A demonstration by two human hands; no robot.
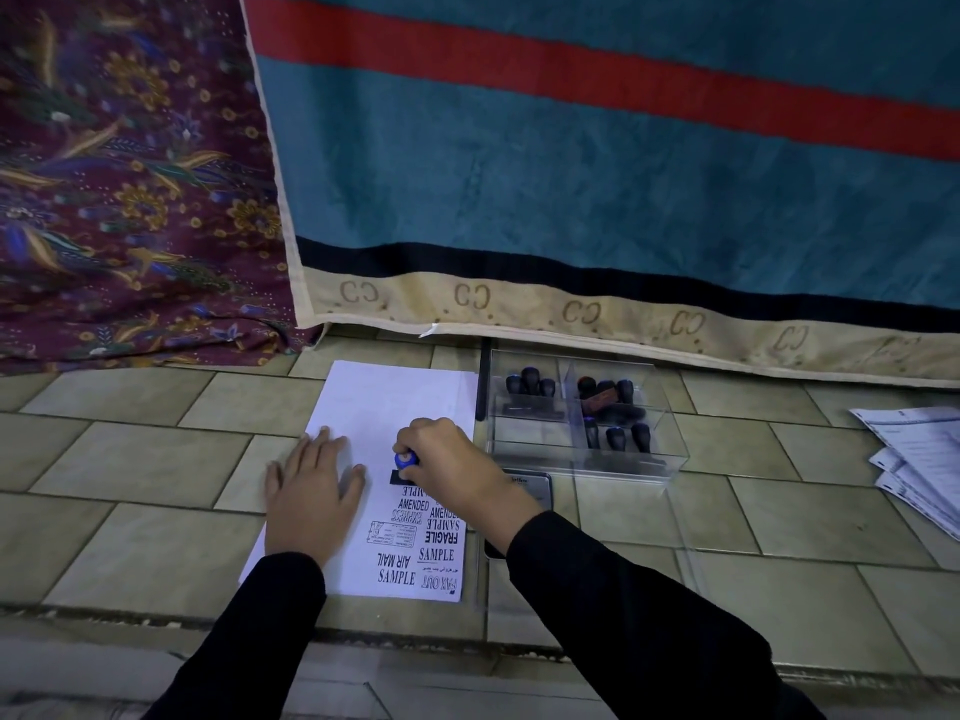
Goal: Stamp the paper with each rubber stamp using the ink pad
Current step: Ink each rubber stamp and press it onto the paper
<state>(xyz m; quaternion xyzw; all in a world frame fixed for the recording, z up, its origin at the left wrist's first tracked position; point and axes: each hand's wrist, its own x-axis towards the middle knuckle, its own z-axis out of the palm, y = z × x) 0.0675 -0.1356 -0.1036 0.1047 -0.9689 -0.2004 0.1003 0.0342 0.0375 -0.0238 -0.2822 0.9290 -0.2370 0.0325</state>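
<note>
A white paper (pixel 384 402) lies on the tiled surface, its near half covered with several black stamp prints. My right hand (pixel 447 459) grips a rubber stamp with a blue-topped handle (pixel 405 459) and holds its black base down on the paper, just beyond the prints. My left hand (pixel 309 485) lies flat, fingers spread, on the paper's left edge. The ink pad (pixel 532 488) sits right of the paper, partly hidden behind my right wrist. A clear plastic box (pixel 670 459) further right holds several black-handled stamps (pixel 615 439).
A teal blanket with red stripe (pixel 597 174) hangs behind the box, a patterned maroon cloth (pixel 130 200) at back left. Loose printed sheets (pixel 919 459) lie at the far right. A black pen-like rod (pixel 484 381) lies between paper and box.
</note>
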